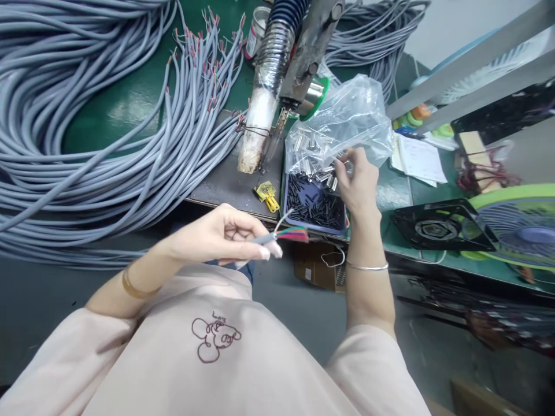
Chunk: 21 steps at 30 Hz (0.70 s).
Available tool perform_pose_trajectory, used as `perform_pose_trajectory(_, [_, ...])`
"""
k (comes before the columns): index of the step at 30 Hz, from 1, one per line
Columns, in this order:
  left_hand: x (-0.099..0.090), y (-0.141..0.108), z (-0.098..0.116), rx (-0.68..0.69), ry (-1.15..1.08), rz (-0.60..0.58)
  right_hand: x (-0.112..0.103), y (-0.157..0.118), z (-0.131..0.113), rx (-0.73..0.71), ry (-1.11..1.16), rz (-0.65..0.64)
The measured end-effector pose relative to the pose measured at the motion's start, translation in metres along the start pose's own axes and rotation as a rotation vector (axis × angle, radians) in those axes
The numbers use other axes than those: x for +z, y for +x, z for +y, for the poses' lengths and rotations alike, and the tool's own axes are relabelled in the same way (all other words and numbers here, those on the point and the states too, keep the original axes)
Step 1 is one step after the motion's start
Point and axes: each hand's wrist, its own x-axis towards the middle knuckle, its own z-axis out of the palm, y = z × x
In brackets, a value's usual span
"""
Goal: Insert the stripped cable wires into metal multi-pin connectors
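My left hand (pixel 229 234) pinches the end of a grey cable (pixel 264 238) in front of the bench edge. Several coloured wires (pixel 292 233), red, green and purple among them, fan out of the stripped end, along with one bare silvery strand. My right hand (pixel 358 176) reaches into a clear plastic bag (pixel 359 115) holding small metal sleeves (pixel 318 167). Its fingers are bent together among the sleeves; whether one is between them cannot be made out. Below the bag, a blue tray (pixel 287 212) holds many short black tube pieces (pixel 316 205).
Bundles of grey cables (pixel 108 167) with stripped ends cover the bench's left side. A soldering iron (pixel 277 130) hangs beside a wrapped hose (pixel 269 75), near a solder spool (pixel 315 97). A yellow tool (pixel 267 196) lies by the tray. Papers (pixel 418 159) and a green fan (pixel 520 225) are right.
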Motion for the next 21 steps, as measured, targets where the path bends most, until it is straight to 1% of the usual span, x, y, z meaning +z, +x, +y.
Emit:
perform_pose_trajectory(1, [0.004, 0.004, -0.009, -0.037, -0.081, 0.054, 0.003, 0.004, -0.003, 0.010, 0.040, -0.003])
perform_pose_trajectory(2, [0.007, 0.009, -0.019, -0.028, -0.170, 0.152, 0.006, 0.007, -0.007, 0.014, 0.088, -0.011])
perform_pose_trajectory(3, [0.008, 0.012, -0.029, 0.004, -0.249, 0.277, 0.009, 0.010, -0.011, 0.007, 0.141, -0.027])
perform_pose_trajectory(5, [0.006, 0.016, -0.045, 0.074, -0.357, 0.489, 0.014, 0.014, -0.021, -0.048, 0.242, -0.082])
perform_pose_trajectory(6, [0.004, 0.017, -0.050, 0.109, -0.385, 0.569, 0.017, 0.014, -0.026, -0.092, 0.284, -0.116])
perform_pose_trajectory(7, [0.001, 0.017, -0.054, 0.132, -0.399, 0.624, 0.018, 0.014, -0.030, -0.136, 0.309, -0.146])
perform_pose_trajectory(9, [-0.005, 0.014, -0.057, 0.152, -0.412, 0.687, 0.018, 0.010, -0.036, -0.196, 0.299, -0.181])
perform_pose_trajectory(11, [-0.010, 0.010, -0.056, 0.144, -0.433, 0.709, 0.013, 0.004, -0.038, -0.213, 0.250, -0.197])
perform_pose_trajectory(13, [-0.012, 0.008, -0.054, 0.133, -0.471, 0.706, 0.005, -0.004, -0.038, -0.217, 0.238, -0.213])
perform_pose_trajectory(15, [-0.013, 0.006, -0.051, 0.124, -0.510, 0.680, -0.005, -0.012, -0.037, -0.219, 0.273, -0.223])
perform_pose_trajectory(17, [-0.014, 0.006, -0.049, 0.105, -0.549, 0.638, -0.014, -0.020, -0.038, -0.190, 0.317, -0.215])
perform_pose_trajectory(19, [-0.015, 0.008, -0.047, 0.072, -0.587, 0.577, -0.023, -0.028, -0.040, -0.130, 0.354, -0.159])
perform_pose_trajectory(21, [-0.015, 0.010, -0.045, 0.037, -0.617, 0.523, -0.031, -0.036, -0.045, -0.044, 0.399, -0.051])
